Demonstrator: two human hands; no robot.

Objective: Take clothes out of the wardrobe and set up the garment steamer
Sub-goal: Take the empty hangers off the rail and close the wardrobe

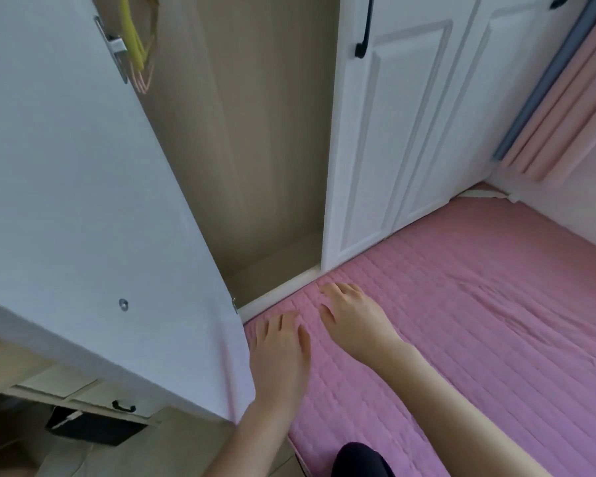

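Pink quilted bed cover lies under both your hands. Left hand and right hand rest flat, fingers spread, holding nothing. Beside them the wardrobe stands open, with what may be hangers inside.

A bed with a pink quilted cover fills the lower right and reaches the white panelled cupboard doors with black handles. Pink and grey-blue curtains hang in the right corner. Lower left — a pale tiled floor and a cream drawer unit.
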